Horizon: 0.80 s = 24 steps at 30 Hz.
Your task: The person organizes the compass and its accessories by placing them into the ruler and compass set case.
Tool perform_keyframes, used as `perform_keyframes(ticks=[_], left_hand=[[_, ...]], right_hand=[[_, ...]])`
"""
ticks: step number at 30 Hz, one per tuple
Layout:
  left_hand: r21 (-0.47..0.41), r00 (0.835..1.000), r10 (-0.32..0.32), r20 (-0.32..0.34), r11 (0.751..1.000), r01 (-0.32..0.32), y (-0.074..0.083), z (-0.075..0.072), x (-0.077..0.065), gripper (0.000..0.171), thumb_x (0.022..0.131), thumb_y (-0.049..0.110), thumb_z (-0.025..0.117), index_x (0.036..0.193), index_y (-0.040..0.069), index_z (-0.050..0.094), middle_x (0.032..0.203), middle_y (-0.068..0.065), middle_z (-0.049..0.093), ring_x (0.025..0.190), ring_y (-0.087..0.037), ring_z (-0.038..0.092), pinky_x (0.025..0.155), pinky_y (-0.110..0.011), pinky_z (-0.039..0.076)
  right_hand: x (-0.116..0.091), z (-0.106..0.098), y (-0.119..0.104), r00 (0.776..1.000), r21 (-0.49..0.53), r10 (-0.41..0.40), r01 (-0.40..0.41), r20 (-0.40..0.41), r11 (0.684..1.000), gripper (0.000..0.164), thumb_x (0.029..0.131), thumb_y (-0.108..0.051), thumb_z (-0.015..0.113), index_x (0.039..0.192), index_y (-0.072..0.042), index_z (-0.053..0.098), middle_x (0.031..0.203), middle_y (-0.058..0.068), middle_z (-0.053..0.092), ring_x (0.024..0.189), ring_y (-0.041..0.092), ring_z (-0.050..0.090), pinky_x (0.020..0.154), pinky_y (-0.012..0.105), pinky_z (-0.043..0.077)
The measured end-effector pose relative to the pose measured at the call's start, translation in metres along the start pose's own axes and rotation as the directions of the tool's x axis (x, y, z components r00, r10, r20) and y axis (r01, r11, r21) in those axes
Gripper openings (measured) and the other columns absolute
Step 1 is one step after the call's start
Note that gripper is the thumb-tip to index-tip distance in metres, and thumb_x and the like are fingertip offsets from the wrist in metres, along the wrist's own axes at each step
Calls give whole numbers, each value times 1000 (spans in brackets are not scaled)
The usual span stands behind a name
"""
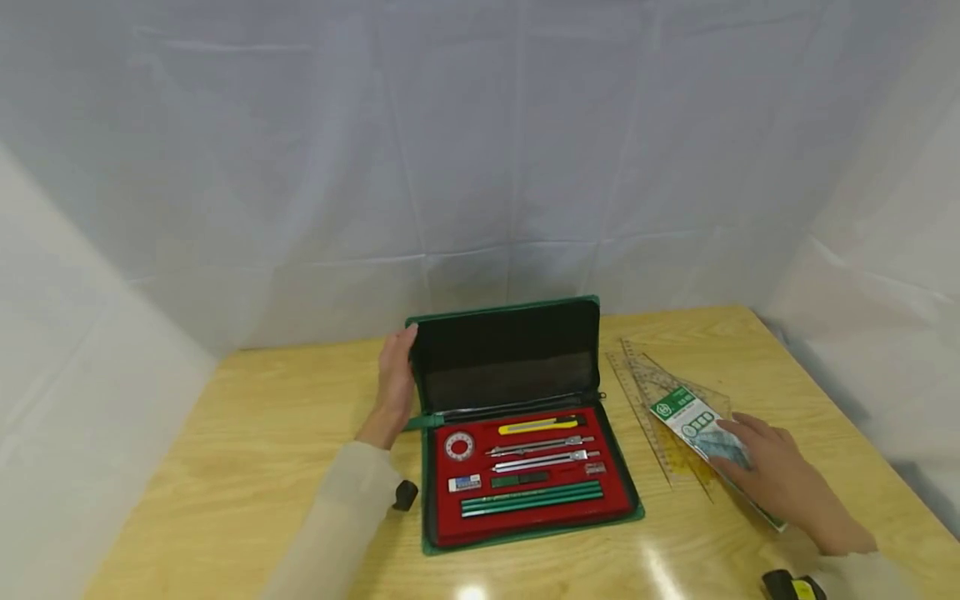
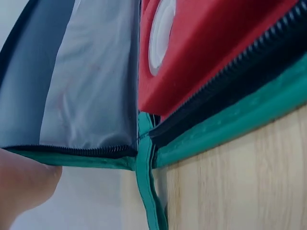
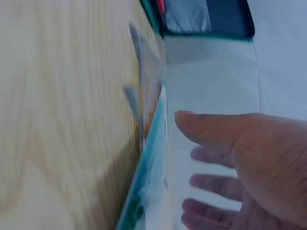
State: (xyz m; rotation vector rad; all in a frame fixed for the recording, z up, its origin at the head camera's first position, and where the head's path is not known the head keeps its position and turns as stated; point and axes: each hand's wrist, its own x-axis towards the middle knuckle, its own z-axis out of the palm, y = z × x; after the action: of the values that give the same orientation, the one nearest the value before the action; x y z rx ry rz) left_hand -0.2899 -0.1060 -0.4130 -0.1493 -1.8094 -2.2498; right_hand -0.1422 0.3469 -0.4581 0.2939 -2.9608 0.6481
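My left hand (image 1: 393, 379) holds the left edge of the raised lid (image 1: 506, 346) of a green zippered drawing-set case. In the left wrist view the thumb (image 2: 31, 182) lies along the zipper edge, while the other fingers are hidden. Inside, a red insert (image 1: 536, 531) carries a yellow cutter (image 1: 528, 427), two compasses (image 1: 543, 461), green pencils (image 1: 532, 500), an eraser (image 1: 464, 483) and a white ring (image 1: 459, 446). To the right, my right hand (image 1: 783, 479) hovers with extended fingers over a green-and-white packet (image 1: 686, 417). The right wrist view shows a gap between thumb and packet (image 3: 151, 163).
Clear plastic rulers or set squares (image 1: 633, 375) lie partly under the packet, right of the case. A green strap (image 2: 146, 177) hangs off the case's left hinge. White cloth (image 1: 480, 167) encloses the wooden table (image 1: 285, 417) at the back and sides.
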Motion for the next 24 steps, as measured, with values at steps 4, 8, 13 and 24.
perform_keyframes(ticks=[4,8,13,24], left_hand=[[144,1000,-30,8,989,28,0,-1,-4,51,98,42,47,113,-7,48,117,-17,44,119,-22,37,106,-38,23],[220,994,-105,30,971,96,-2,-5,-9,70,98,52,41,145,1,32,151,-14,26,139,-25,20,112,-44,12],[258,991,-101,92,963,75,-5,-7,-12,65,102,49,28,152,8,18,157,-6,15,143,-21,11,114,-40,8],[196,986,-66,150,980,36,-8,-3,-13,58,104,45,24,151,11,27,155,-2,23,141,-16,17,113,-37,13]], right_hand=[[-5,-5,15,991,-2,122,-122,62,993,72,92,-44,60,129,16,44,128,42,38,113,60,34,87,70,26],[-8,-6,19,976,-33,191,-189,104,981,84,87,-54,61,124,19,46,121,43,42,110,59,36,87,69,24],[-7,-8,22,963,-48,238,-234,129,971,92,80,-60,66,120,21,47,113,42,46,105,57,38,85,68,24],[-5,-7,36,952,21,289,-292,99,956,91,72,-53,77,111,22,44,97,33,53,83,41,53,67,52,46]])
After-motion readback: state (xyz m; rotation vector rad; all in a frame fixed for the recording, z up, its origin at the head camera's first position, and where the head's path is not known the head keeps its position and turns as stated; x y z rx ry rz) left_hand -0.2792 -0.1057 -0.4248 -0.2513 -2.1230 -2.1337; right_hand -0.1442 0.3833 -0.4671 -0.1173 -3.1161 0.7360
